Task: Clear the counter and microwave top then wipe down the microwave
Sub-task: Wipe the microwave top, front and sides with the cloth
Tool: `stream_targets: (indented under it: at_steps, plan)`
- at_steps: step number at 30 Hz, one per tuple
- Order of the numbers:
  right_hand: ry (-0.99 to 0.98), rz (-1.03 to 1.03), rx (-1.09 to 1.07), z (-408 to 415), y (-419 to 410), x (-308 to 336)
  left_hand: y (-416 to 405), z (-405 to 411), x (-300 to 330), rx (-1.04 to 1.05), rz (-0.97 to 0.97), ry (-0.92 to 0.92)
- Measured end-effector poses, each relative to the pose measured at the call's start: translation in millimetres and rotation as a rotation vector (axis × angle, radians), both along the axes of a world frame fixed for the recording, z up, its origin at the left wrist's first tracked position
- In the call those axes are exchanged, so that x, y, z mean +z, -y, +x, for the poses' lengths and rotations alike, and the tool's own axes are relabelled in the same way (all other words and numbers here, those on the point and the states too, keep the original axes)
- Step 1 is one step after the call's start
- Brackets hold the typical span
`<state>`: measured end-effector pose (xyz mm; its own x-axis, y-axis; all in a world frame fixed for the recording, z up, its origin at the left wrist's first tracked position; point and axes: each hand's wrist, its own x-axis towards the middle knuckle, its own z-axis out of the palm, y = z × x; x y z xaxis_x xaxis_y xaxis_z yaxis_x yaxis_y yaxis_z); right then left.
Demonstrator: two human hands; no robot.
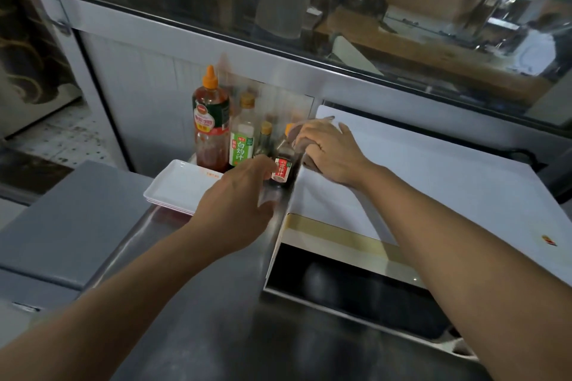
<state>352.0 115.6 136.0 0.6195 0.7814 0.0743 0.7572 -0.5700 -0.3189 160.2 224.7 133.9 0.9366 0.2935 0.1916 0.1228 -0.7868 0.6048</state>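
Observation:
A white microwave [433,170] stands on the steel counter [201,288] at the right, its top bare apart from my hand. My right hand [328,151] lies at the top's left edge, fingers bent over a greyish cloth [309,165]. Just left of that edge stands a small dark sauce bottle [283,165] with a red label and an orange cap. My left hand [235,195] reaches in from the left and grips its lower part; the image is blurred there.
Behind the small bottle stand a tall red sauce bottle [210,127], a clear bottle with a green label [243,139] and a slim dark bottle [265,139]. Stacked white trays [176,185] lie left of them. A grey lid [62,219] adjoins the counter. A glass window runs behind.

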Motion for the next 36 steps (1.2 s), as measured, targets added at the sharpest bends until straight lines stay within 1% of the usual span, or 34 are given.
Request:
stream_targets:
  at_steps: [5,8,10,13,15,18,22,24,28,32,34,36]
  plan:
    - [-0.044,-0.001,0.160,-53.7,14.3,-3.1,-11.8,-12.2,3.3,0.017,0.036,0.017]
    - [-0.030,0.028,0.182,-89.4,26.4,-0.7,-14.2,-20.3,7.4,-0.026,0.036,0.061]
    - [0.052,0.018,0.194,-109.7,35.1,-2.8,-14.2,-24.6,9.5,-0.067,0.046,0.116]
    - [0.322,-0.049,0.213,-131.3,48.0,-15.2,-13.7,-27.3,11.0,-0.126,0.059,0.149]
    - [0.421,-0.062,0.165,-139.5,52.7,-21.1,-13.4,-28.7,10.1,-0.134,0.039,0.114]
    - [0.491,-0.059,0.018,-145.8,72.6,-23.2,-16.3,-31.8,2.1,-0.137,0.041,0.058]
    - [0.499,-0.069,-0.233,-147.2,120.8,-27.9,-20.7,-36.1,-6.8,-0.162,0.042,0.011]
    - [0.523,-0.078,-0.300,-151.1,123.1,-31.6,-21.1,-36.0,-6.8,-0.165,0.036,0.004]
    - [0.571,-0.029,-0.277,-161.3,82.9,-33.9,-17.9,-34.8,-5.5,-0.172,0.015,0.005]
    - [0.545,-0.036,-0.260,-167.9,37.4,-29.6,-10.6,-36.1,-5.5,-0.168,0.012,0.034]
    - [0.518,-0.073,-0.233,-166.2,32.8,-28.2,-5.3,-36.7,-3.3,-0.152,0.002,0.039]
    - [0.537,-0.117,-0.225,-161.5,46.1,-27.8,1.8,-35.9,-0.9,-0.139,0.014,0.033]
